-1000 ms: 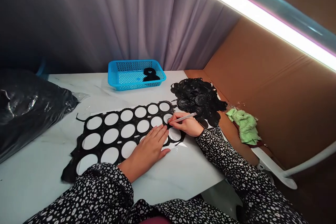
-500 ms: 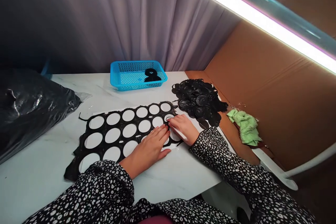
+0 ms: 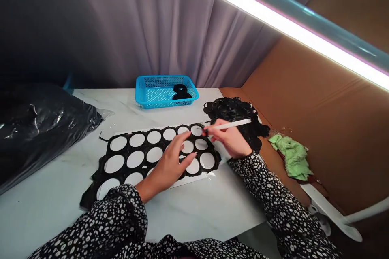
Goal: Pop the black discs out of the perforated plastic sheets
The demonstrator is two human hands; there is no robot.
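Observation:
A black rubbery sheet [image 3: 130, 145] with rows of round holes lies on a white backing on the table. My left hand [image 3: 170, 160] is over its right half with fingers and thumb spread, holding nothing; I cannot tell if it touches the sheet. My right hand [image 3: 228, 139] is closed round a slim white pen-like tool [image 3: 235, 124] at the sheet's top right hole. The tool slants up to the right, with its lower end among the fingers. A small dark bit shows at those fingertips, too small to name.
A blue plastic basket [image 3: 154, 104] with black rings [image 3: 181, 94] stands at the back. Behind my right hand is a heap of black discs [image 3: 232, 106]. A green cloth [image 3: 290, 154] lies at right by cardboard [image 3: 304, 101]. A black-filled clear bag [image 3: 39, 125] is at left.
My right hand has moved up from the second row to the top right hole, its tool now tilted upward. My left hand has lifted and spread, drawing back left. The view has shifted slightly.

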